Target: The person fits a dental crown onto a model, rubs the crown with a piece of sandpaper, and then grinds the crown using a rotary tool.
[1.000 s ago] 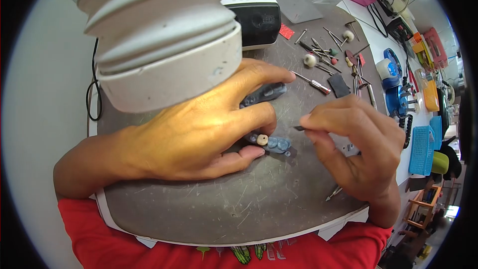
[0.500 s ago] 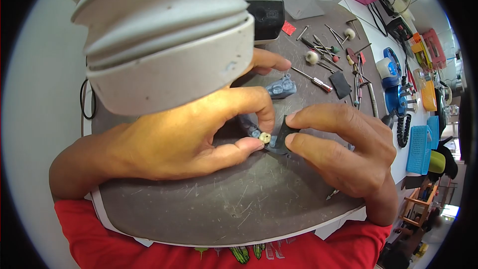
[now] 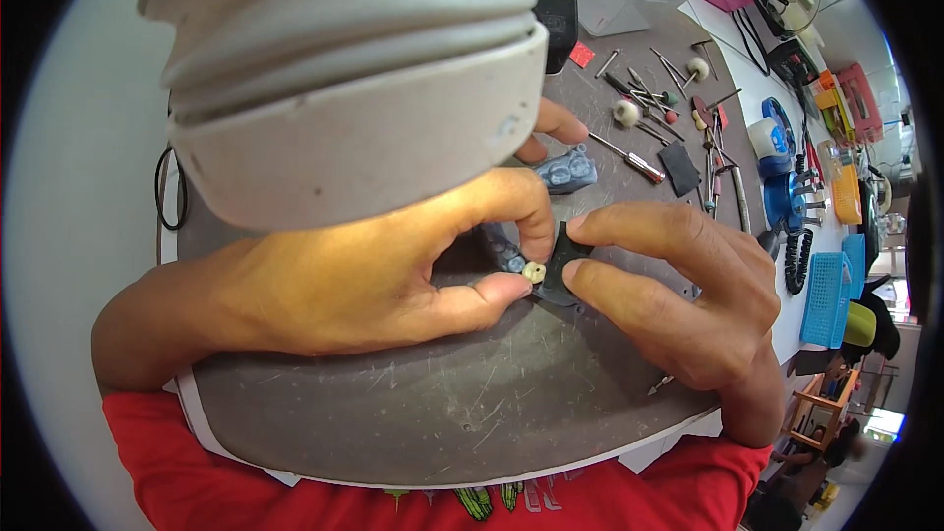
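1. Left hand (image 3: 364, 285): a narrow pinch of thumb and forefinger at the pale crown (image 3: 533, 273), which appears set in the row of the blue dental model (image 3: 511, 262).
2. Right of that pinch, the right hand (image 3: 688, 285) grips a dark sheet (image 3: 559, 265) between thumb and finger. Placement looks done; crown and sheet are yet to be released.
3. Beyond both grips, the second dental model (image 3: 570, 171) lies unheld, as do the rotary tools (image 3: 624, 114) farther right.
4. The ribbed nozzle (image 3: 364, 128) hides part of the left hand; fingers and sheet cover much of the held model. Crown fit and sheet contact cannot be told.
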`<control>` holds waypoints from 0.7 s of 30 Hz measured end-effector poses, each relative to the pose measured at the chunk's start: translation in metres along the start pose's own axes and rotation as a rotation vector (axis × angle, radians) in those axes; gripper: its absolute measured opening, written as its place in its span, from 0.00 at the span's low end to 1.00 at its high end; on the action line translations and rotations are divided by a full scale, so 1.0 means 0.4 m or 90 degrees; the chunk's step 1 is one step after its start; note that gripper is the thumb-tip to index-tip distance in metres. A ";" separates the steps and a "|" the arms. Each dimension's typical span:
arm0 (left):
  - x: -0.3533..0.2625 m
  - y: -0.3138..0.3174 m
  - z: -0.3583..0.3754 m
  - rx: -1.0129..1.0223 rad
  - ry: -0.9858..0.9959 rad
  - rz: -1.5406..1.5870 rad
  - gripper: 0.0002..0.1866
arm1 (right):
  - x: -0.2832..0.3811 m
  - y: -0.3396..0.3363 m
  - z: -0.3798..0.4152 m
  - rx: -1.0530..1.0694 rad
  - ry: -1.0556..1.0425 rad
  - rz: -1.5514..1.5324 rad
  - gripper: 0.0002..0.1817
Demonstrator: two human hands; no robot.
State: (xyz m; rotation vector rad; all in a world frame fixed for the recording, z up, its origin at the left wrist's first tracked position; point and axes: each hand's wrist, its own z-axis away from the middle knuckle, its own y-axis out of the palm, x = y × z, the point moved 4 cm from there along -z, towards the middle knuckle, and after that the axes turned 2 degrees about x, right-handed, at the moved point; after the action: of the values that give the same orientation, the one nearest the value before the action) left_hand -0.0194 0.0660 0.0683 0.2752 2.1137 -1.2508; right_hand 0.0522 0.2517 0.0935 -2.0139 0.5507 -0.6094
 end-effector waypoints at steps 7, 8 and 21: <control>-0.001 -0.001 -0.002 -0.005 0.007 0.006 0.10 | 0.002 0.001 -0.001 0.000 -0.001 0.002 0.11; -0.001 -0.002 -0.002 -0.005 0.006 0.010 0.10 | 0.002 0.001 -0.001 0.002 -0.001 0.001 0.11; -0.002 -0.004 -0.004 -0.005 0.012 0.011 0.10 | 0.005 0.001 -0.007 0.019 -0.005 0.007 0.12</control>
State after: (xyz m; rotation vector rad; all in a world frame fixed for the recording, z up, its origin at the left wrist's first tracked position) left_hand -0.0202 0.0667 0.0703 0.3018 2.1273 -1.2354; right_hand 0.0519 0.2484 0.0947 -1.9831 0.5450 -0.5998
